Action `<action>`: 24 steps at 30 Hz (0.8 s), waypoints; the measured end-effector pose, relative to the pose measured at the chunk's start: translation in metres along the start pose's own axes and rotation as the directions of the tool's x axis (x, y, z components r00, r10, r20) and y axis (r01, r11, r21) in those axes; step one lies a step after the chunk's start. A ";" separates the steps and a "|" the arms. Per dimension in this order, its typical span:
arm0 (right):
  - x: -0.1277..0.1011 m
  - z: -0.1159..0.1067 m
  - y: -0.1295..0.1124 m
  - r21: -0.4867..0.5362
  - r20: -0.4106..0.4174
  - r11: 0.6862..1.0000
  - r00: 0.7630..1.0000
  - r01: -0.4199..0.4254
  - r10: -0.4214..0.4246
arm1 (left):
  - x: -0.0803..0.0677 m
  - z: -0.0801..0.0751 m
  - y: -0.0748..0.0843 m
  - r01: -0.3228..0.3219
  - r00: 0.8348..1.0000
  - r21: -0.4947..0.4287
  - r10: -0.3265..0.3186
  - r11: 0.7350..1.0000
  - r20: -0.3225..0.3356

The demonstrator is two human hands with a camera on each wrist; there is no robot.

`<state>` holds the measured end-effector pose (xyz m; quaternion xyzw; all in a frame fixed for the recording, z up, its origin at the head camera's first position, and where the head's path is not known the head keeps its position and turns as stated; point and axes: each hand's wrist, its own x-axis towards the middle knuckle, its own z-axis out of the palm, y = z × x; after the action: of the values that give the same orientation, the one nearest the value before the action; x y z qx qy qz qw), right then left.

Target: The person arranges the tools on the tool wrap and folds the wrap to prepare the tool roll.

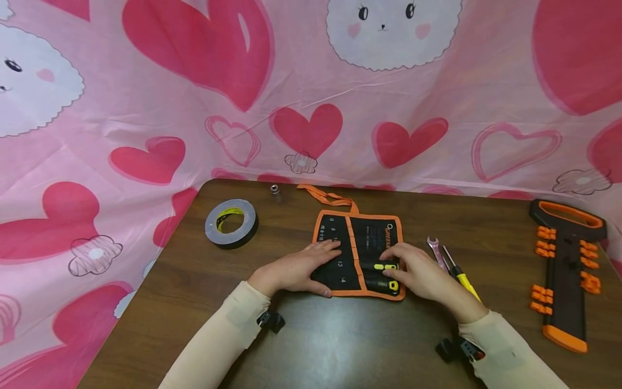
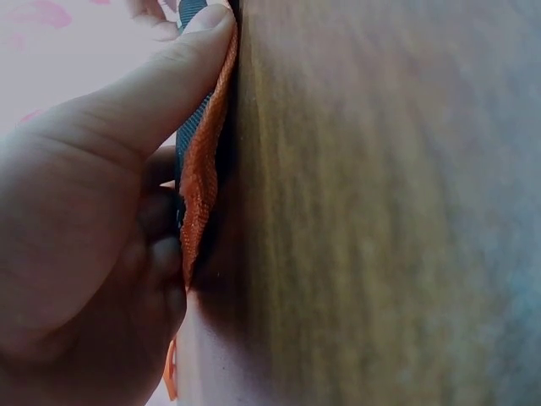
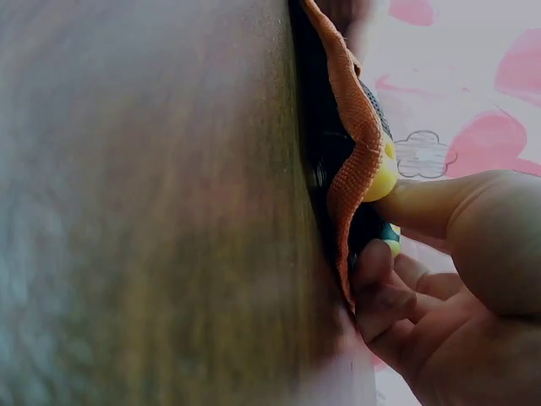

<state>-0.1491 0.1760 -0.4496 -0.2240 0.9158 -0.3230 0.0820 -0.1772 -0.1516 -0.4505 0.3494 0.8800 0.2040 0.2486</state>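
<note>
Left hand: left hand [image 1: 297, 268] lay palm down on the left half of the tool pouch [image 1: 358, 254], fingers stretched across the fabric and the thumb along the near edge; in the left wrist view the thumb [image 2: 161, 93] pressed on the orange trim, with the other fingers tucked at the pouch's edge.
Right hand: right hand [image 1: 419, 274] rested on the right half of the pouch, its fingers curled round the near right corner; in the right wrist view the thumb [image 3: 431, 207] pressed against a yellow tool tip [image 3: 382, 173] sticking out of the pouch, and the fingers wrapped under the orange edge.
Pouch: black with orange trim and numbered pockets, it lay flat on the table [image 1: 340, 340], near the middle, straight in front of the person; yellow tool ends [image 1: 386, 267] showed in its right half.
Strap: an orange strap [image 1: 328, 196] ran from the pouch's top towards the back of the table.
Right of the pouch: a small spanner [image 1: 437, 253] and a yellow-handled screwdriver [image 1: 461, 274] lay just beside the right hand.
Far right: a black and orange tool holder [image 1: 566, 270] lay well apart from the pouch.
Left of the pouch: a roll of grey tape [image 1: 230, 222] lay flat, with a small metal socket [image 1: 275, 189] behind it near the back edge.
Backdrop: a pink cloth [image 1: 301, 92] with hearts hung behind the table.
</note>
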 end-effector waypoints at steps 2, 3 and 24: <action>-0.001 -0.001 0.002 -0.003 0.009 0.999 0.999 0.032 -0.032 | 0.000 0.000 0.000 0.000 1.000 0.000 0.000 1.000 -0.001; -0.001 -0.002 0.002 -0.002 0.016 0.999 0.999 0.047 -0.047 | 0.000 0.000 0.000 0.000 1.000 0.001 0.000 1.000 -0.001; 0.005 0.002 0.013 -0.050 0.047 0.987 0.988 0.151 -0.149 | 0.000 0.000 0.000 0.010 1.000 -0.016 -0.010 1.000 0.005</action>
<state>-0.1579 0.1816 -0.4595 -0.3013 0.9027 -0.2988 0.0714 -0.1770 -0.1520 -0.4507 0.3434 0.8795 0.2090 0.2547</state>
